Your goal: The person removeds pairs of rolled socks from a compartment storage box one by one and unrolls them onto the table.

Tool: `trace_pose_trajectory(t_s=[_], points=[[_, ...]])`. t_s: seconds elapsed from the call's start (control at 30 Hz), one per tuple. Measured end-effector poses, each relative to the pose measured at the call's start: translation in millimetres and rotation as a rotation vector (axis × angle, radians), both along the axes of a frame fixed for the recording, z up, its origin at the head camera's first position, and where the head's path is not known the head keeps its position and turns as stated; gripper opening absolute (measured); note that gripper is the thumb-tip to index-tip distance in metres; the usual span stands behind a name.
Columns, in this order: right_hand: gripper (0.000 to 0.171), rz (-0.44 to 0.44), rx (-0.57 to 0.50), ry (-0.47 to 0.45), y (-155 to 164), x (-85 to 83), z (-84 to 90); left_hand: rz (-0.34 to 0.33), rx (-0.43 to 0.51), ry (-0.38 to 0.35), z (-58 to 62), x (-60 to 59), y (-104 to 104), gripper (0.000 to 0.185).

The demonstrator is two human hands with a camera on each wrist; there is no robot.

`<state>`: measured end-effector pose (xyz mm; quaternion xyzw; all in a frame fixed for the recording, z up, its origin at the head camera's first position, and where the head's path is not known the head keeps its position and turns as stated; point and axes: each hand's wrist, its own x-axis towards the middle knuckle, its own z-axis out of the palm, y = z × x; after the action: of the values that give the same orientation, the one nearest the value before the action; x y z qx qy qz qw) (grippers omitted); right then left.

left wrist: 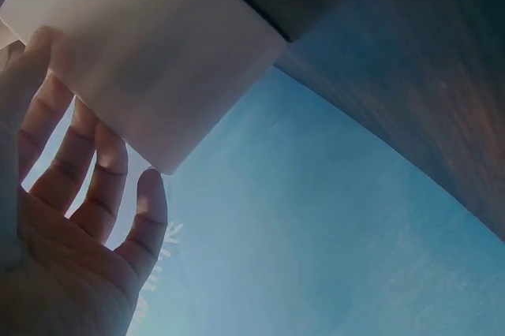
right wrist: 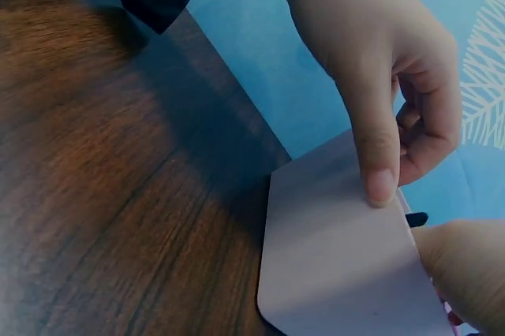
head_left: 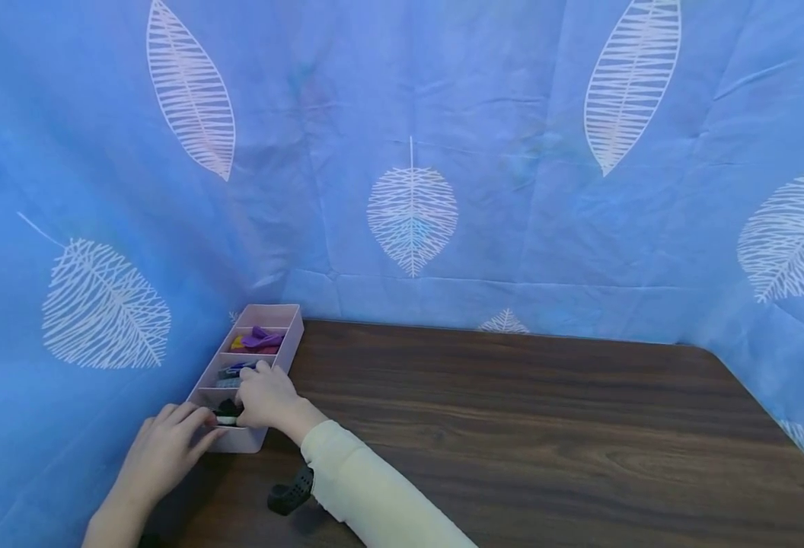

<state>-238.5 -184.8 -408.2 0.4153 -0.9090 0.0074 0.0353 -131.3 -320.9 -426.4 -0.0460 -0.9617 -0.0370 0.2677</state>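
Observation:
A pale pink divided storage box [head_left: 237, 439] stands at the table's left edge. My left hand [head_left: 167, 450] grips its near left corner, thumb on the front wall and fingers curled behind, as the left wrist view also shows of this hand [left wrist: 79, 194]. My right hand [head_left: 269, 396] reaches down into the box's near end, its fingertips hidden inside; whether they hold anything I cannot tell. Between the hands lies a black and white item [head_left: 226, 418] in the near compartment. In the right wrist view a black tip [right wrist: 418, 218] sticks out above the rim beside my right hand [right wrist: 469, 269].
Farther compartments hold purple [head_left: 262, 337], yellow and red pieces, and blue and grey items [head_left: 231, 377]. A dark wooden table [head_left: 512, 426] stretches to the right. Blue cloth [head_left: 498, 228] with white leaf prints hangs behind and at both sides. A black strap [head_left: 291, 493] shows below the right sleeve.

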Motion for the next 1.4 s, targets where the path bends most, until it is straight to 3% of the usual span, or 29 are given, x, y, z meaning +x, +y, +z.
trace_pose_trajectory(t_s=[0.23, 0.63, 1.13, 1.4], points=[[0.026, 0.026, -0.069, 0.009, 7, -0.3, -0.9, 0.024, 0.000, -0.033, 0.9, -0.5, 2, 0.018], [0.031, -0.018, -0.139, 0.004, 8, -3.1, 1.3, 0.009, 0.002, 0.015, -0.4, -0.4, -1, 0.018], [0.035, -0.010, -0.103, 0.124, 9, -1.4, 13.0, -0.010, 0.009, 0.046, 0.0, -0.7, -1, 0.018], [0.033, 0.001, -0.153, 0.182, 16, -1.3, 30.3, 0.014, 0.034, 0.005, 2.6, 0.6, 0, 0.015]])
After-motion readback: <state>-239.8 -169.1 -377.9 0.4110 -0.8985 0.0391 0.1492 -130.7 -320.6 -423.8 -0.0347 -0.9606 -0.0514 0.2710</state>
